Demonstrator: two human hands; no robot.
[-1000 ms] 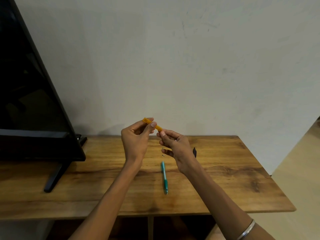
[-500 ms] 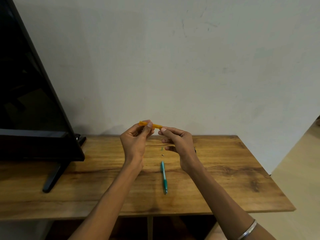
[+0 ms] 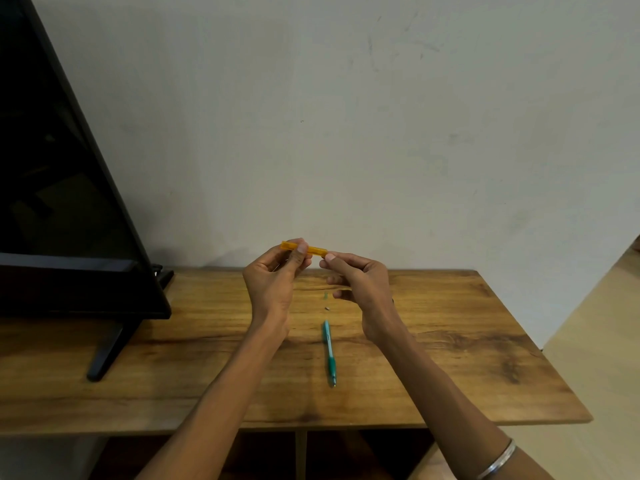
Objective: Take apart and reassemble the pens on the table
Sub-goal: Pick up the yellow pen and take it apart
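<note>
A: Item one, grip?
B: Left hand (image 3: 273, 282) pinched shut on the orange pen barrel (image 3: 304, 249), held level above the table's (image 3: 450, 341) far edge; right hand (image 3: 360, 282) fingertips closed at its right end.
A: Loose stock?
B: Teal pen (image 3: 329, 351) mid-table; two tiny parts (image 3: 326, 303) just beyond it.
A: Hazard?
B: Likely a jerky pull, dropping a part off the edge.

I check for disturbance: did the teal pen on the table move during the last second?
No. The teal pen lies at the same spot on the table, on the same wood grain.
</note>
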